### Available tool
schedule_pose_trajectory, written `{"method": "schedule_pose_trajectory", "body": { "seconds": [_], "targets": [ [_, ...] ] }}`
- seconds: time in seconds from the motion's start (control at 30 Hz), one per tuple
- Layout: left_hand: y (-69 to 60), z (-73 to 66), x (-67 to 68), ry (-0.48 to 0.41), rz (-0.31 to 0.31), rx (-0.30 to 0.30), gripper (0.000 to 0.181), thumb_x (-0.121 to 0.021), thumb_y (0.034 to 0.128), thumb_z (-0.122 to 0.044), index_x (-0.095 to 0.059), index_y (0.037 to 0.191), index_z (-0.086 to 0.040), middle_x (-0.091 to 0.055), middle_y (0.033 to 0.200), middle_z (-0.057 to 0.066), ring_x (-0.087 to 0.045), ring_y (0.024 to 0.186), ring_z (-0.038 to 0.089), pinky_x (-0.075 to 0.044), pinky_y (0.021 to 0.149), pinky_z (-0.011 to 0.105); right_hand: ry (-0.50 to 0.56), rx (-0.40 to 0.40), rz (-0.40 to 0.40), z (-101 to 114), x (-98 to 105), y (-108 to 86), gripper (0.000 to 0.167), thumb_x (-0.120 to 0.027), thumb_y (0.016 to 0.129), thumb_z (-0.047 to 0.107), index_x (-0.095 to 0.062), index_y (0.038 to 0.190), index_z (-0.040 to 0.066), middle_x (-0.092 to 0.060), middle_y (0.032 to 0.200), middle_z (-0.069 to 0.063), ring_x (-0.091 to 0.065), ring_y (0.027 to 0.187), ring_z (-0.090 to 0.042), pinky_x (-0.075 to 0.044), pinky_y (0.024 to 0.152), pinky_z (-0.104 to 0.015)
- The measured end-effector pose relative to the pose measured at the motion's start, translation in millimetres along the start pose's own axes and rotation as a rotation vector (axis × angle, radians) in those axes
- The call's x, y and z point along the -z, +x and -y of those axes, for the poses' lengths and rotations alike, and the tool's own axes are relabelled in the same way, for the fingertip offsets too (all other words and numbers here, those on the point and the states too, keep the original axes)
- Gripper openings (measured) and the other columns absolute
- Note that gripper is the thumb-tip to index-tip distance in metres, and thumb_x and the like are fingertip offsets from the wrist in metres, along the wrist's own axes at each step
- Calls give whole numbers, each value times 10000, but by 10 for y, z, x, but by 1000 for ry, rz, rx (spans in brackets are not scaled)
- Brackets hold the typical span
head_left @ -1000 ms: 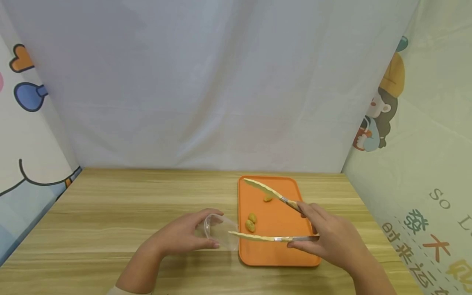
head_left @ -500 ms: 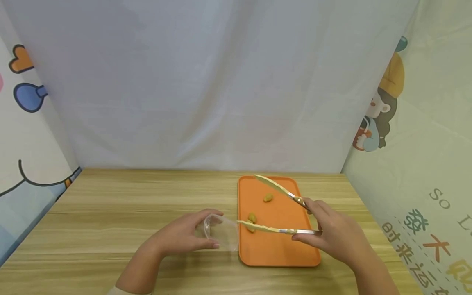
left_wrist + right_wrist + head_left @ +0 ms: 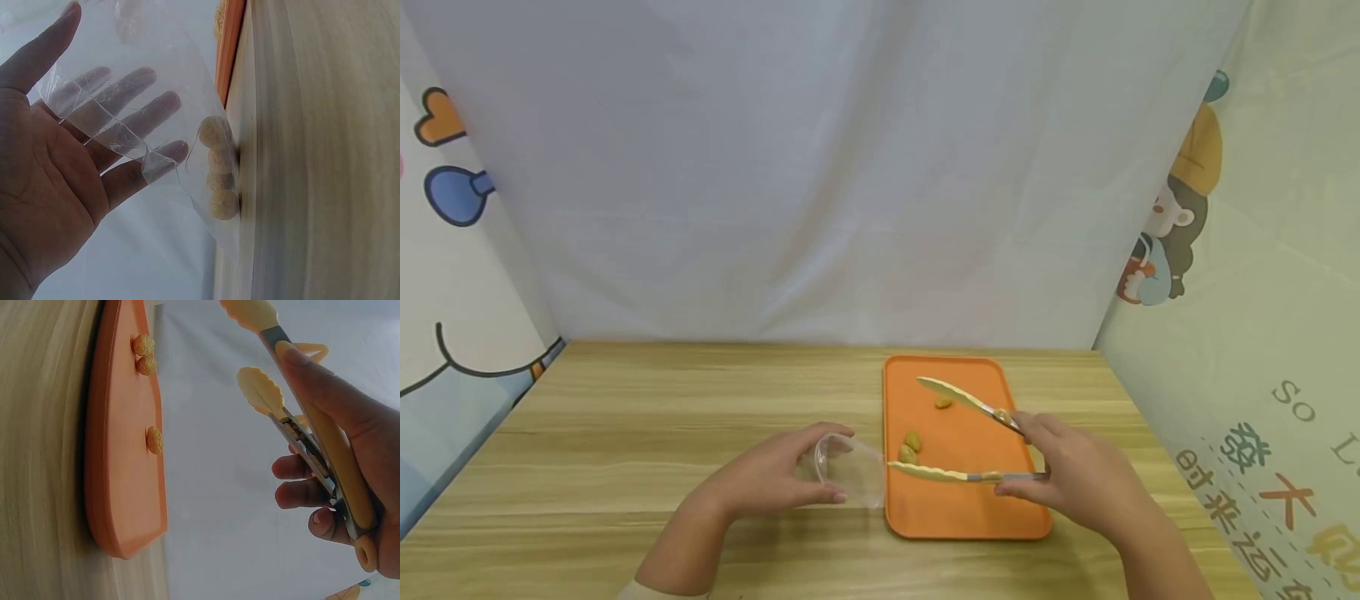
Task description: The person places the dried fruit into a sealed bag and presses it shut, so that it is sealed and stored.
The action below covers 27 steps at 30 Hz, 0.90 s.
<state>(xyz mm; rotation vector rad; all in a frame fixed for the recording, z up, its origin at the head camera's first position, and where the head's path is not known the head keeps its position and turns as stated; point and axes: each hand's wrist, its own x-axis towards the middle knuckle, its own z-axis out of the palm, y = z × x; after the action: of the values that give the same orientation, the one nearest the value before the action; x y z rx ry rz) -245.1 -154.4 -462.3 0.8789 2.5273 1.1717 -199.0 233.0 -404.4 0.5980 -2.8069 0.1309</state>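
Observation:
My right hand grips a pair of tongs with scalloped cream tips, spread apart over the orange tray. Between the tips I see nothing held. On the tray lie three wrinkled tan balls that look like walnuts: a touching pair near the left edge and a lone walnut farther back. Left of the tray, a clear plastic bag stands with its mouth spread by my left hand, whose fingers are extended and partly seen through the film. Several walnuts sit at the bag's bottom.
The wooden table extends left of the bag and in front of the tray. A plain light curtain hangs behind the table. A printed cloth borders the right side.
The tongs have moved rightward from the bag's mouth to over the tray, rising and then lowering near the walnut pair. My left hand and the bag have stayed put.

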Motion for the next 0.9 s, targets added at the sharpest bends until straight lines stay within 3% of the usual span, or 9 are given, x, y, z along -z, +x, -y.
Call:
{"method": "schedule_pose_trajectory", "body": {
  "seconds": [0.23,0.33,0.47,0.7,0.9],
  "targets": [
    [-2,-8,1,1,4,3,668,-696,804,-630,-452,1390,-421,-623,1318,-83,-535,1276,192,-415,1043,541,23,-68,156,0,0,24,869,-602,726,789,-598,1340,173,-668,1182,15,-682,886,-165,-558,717,-408],
    [-4,-11,5,8,3,7,674,-696,802,-632,-449,1393,-423,-620,1318,-94,-531,1280,192,-414,1045,541,34,-73,189,7,-12,38,893,-564,705,825,-609,1327,186,-676,1125,51,-678,908,-162,-555,745,-418],
    [-7,-17,8,8,4,10,677,-695,799,-637,-447,1393,-429,-617,1321,-100,-531,1280,191,-411,1049,541,27,-37,189,21,-40,46,884,-541,700,834,-636,1295,187,-678,1030,93,-666,859,-120,-550,712,-372],
    [-6,-13,2,17,-11,2,669,-691,792,-654,-457,1380,-437,-623,1296,-132,-541,1270,193,-419,1039,536,-12,32,173,31,-106,34,670,-693,736,671,-667,1214,202,-662,917,136,-637,766,-66,-520,640,-294],
    [-5,-23,6,17,-12,0,679,-688,787,-663,-466,1382,-421,-624,1293,-131,-542,1267,191,-422,1037,530,-15,34,202,35,-146,39,630,-706,753,631,-675,1205,193,-654,901,121,-621,747,-64,-505,625,-280]
  ]
}}
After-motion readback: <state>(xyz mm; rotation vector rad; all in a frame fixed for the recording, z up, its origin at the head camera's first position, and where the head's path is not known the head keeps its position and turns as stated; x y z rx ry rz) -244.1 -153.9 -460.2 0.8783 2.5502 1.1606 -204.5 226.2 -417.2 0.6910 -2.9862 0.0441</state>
